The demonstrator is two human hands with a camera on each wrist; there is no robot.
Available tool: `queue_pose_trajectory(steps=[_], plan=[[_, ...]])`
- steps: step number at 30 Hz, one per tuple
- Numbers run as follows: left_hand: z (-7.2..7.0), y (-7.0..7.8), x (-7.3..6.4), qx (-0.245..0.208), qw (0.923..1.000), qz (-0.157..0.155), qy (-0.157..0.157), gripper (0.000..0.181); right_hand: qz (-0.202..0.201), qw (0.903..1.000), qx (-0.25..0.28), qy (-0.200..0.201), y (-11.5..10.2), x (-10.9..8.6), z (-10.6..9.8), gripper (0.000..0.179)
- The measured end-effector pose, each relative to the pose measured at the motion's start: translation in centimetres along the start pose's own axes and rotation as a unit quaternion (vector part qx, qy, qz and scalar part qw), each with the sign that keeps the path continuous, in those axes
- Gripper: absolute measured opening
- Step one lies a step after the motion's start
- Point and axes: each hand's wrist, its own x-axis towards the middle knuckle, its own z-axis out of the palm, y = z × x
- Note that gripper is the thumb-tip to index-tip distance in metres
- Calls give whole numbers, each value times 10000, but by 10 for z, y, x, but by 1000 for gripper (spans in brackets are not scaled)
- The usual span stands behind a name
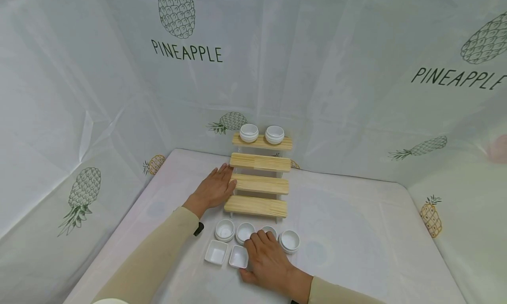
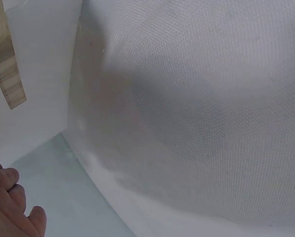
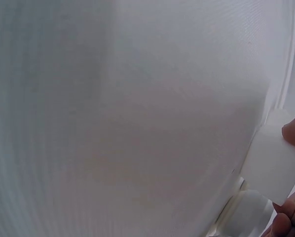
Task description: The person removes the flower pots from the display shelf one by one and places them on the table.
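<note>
A stepped wooden display stand [image 1: 259, 185] with several light slats is at the middle of the table. My left hand [image 1: 214, 187] rests against its left side with the fingers extended. In the left wrist view some of its fingers [image 2: 17, 190] show near the wood. My right hand [image 1: 269, 260] reaches over the dishes in front of the stand. Thumb and fingers pinch a white square dish [image 3: 271, 163], largely hidden by the hand in the head view. Beside that hand are two more square dishes, the nearer one [image 1: 239, 257] partly covered. A round white bowl [image 3: 246, 217] is close to the fingertips.
Several round white bowls [image 1: 225, 230] line up before the stand, some visibly stacked. Another square dish [image 1: 216, 252] lies at the left. Two round bowl stacks [image 1: 249, 133] stand on the top slat. Pineapple-printed cloth [image 1: 317, 97] hangs behind the white table [image 1: 356, 233].
</note>
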Motion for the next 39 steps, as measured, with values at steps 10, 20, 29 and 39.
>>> queue_pose_trajectory(steps=[10, 20, 29, 39], plan=[[-2, 1, -2, -13, 10000, 13, 39, 72, 84, 9999, -82, -70, -1, -2, 3, 55], [-3, 1, 0, 2, 10000, 43, 59, 73, 157, 9999, 59, -36, -1, -2, 3, 54], [-1, 2, -3, -61, 10000, 35, 37, 73, 63, 9996, 164, 223, -1, 0, -2, 56], [-3, 4, -3, -8, 9998, 98, 187, 71, 270, 9993, 259, -84, 14, 13, -12, 56]])
